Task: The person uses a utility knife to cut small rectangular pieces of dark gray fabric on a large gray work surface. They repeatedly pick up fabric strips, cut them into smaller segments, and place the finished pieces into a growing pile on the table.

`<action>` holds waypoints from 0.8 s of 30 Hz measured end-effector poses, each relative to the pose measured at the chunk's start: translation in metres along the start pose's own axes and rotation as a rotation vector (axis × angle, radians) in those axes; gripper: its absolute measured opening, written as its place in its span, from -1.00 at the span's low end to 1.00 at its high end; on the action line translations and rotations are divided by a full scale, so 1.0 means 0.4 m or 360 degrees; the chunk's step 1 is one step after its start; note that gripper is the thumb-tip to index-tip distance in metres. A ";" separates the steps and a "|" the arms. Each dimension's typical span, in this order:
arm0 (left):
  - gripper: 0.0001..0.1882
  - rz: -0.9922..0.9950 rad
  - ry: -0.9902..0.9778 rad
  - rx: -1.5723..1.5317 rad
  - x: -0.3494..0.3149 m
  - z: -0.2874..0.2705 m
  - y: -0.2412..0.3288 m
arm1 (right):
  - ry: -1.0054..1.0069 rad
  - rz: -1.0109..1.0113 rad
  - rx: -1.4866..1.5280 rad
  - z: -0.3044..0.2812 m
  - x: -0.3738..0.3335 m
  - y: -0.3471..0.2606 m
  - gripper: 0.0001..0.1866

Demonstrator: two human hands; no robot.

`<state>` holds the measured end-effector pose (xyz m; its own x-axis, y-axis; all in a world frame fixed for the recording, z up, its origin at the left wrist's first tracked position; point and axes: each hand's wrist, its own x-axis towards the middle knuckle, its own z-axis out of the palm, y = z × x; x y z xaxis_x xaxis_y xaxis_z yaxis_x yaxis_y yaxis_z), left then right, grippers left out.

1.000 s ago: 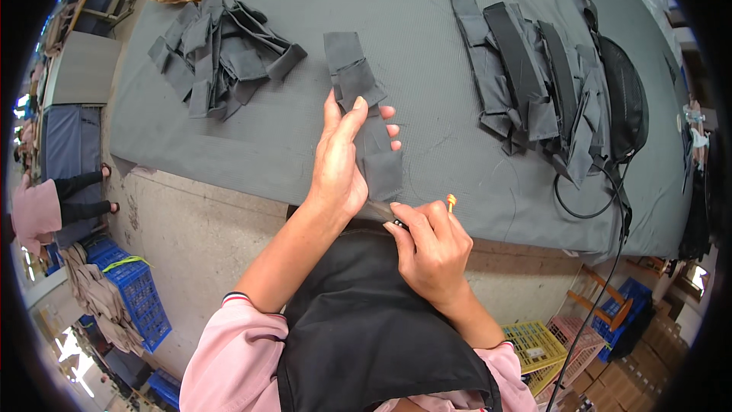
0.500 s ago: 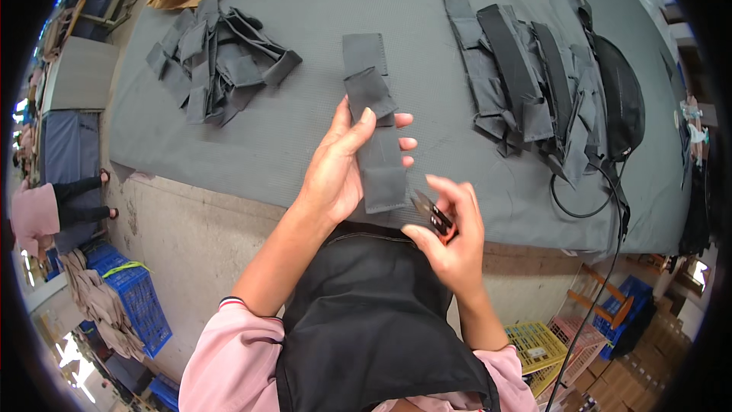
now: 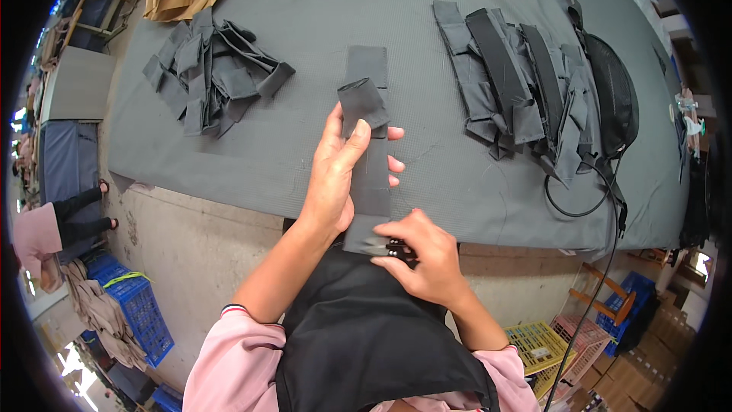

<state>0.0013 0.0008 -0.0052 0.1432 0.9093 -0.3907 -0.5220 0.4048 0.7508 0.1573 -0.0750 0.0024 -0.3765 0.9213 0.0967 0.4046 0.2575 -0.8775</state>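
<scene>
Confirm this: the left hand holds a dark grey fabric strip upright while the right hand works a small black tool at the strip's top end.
Not quite. In the head view the left hand does hold the dark grey fabric strip, but the right hand works the small black tool at the strip's bottom end, not the top.

sleeves: pink, pushed up, dark-and-white striped cuffs | torso: black apron | hands: bare

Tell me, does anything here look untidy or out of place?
Mostly no. Only the pile of fabric pieces on the left of the table is jumbled, while those on the right lie in neat rows.
</scene>
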 end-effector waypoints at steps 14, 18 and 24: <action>-0.52 -0.0068 0.0045 -0.0014 -0.007 0.006 0.004 | 0.0534 -0.0123 -0.0354 -0.016 -0.002 0.038 -0.64; -0.45 -0.0075 -0.0002 0.0001 -0.010 0.010 0.001 | 0.0541 -0.0092 -0.0471 -0.016 -0.002 0.030 -0.65; -0.60 -0.0116 0.0002 0.0068 -0.019 0.018 0.001 | 0.0523 -0.0300 -0.0858 -0.017 0.004 0.019 -0.65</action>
<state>0.0061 -0.0054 0.0018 0.1783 0.8771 -0.4460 -0.4740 0.4738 0.7422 0.1655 -0.0698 -0.0007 -0.2423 0.8651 0.4392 0.7495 0.4544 -0.4815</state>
